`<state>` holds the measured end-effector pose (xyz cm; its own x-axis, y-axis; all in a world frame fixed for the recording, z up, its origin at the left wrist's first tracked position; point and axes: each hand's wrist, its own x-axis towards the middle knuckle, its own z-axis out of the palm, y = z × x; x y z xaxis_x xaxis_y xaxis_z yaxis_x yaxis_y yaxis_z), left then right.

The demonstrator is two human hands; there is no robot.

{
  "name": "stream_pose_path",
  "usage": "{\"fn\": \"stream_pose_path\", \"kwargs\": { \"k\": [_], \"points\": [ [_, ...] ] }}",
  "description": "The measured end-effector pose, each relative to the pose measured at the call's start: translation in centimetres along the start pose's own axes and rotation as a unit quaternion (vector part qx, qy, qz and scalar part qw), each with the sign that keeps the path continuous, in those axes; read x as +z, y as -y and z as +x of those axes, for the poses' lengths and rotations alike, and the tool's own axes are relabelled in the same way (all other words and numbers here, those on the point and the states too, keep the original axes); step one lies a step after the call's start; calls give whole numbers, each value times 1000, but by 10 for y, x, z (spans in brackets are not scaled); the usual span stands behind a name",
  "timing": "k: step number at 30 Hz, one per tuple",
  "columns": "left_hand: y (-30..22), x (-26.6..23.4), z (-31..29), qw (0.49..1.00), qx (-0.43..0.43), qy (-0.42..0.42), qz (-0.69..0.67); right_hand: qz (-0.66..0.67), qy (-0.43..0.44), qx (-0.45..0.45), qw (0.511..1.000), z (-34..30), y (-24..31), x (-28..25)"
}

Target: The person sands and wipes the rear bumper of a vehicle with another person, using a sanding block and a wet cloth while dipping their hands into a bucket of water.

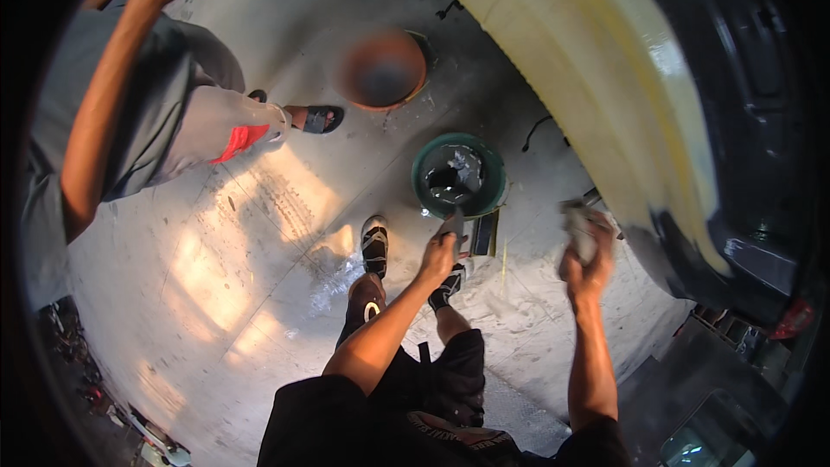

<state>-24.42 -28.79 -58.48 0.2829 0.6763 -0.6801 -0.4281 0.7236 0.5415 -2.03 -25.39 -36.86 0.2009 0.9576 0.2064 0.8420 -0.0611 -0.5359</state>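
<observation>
My left hand [439, 258] is closed around a thin, flat grey piece [459, 223], held upright just on the near side of a green bucket [499, 193]. The bucket stands on the floor with dark, shiny liquid in it. Off to the right, my right hand [595, 266] grips a greyish wad [580, 232] that looks like a cloth or sponge; motion blurs it. That hand is close to the lower edge of a large curved vehicle body panel [605, 60], yellowish and cream over its middle and dark at its border.
Beyond the green bucket stands a reddish-brown basin [415, 78]. Another person [164, 121] stands at the left, one arm raised. A dark, narrow box-like object [486, 234] lies beside the green bucket. Clutter [73, 346] lines the lower left rim.
</observation>
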Motion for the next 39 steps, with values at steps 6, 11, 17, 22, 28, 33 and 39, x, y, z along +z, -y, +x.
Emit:
{"fn": "stream_pose_path", "kwargs": {
  "k": [6,11,17,22,28,33,39],
  "points": [
    [43,-128,36,995,-29,-58,71,103,212,243,941,-71,-162,357],
    [117,-164,52,971,55,-63,225,-109,157,190,963,-68,-269,522],
    [80,-170,69,884,22,-49,463,-249,284,133,916,-64,-303,607],
    [77,-151,92,927,115,-107,339,-110,202,67,971,-45,-394,531],
    [-72,-94,29,983,98,-135,72,460,119,402,783,-21,-171,310],
    [-262,68,38,944,317,45,77,313,157,114,930,119,11,24],
    [-395,318,82,752,597,-49,277,-146,-61,-235,959,330,166,-99]
  ]
}}
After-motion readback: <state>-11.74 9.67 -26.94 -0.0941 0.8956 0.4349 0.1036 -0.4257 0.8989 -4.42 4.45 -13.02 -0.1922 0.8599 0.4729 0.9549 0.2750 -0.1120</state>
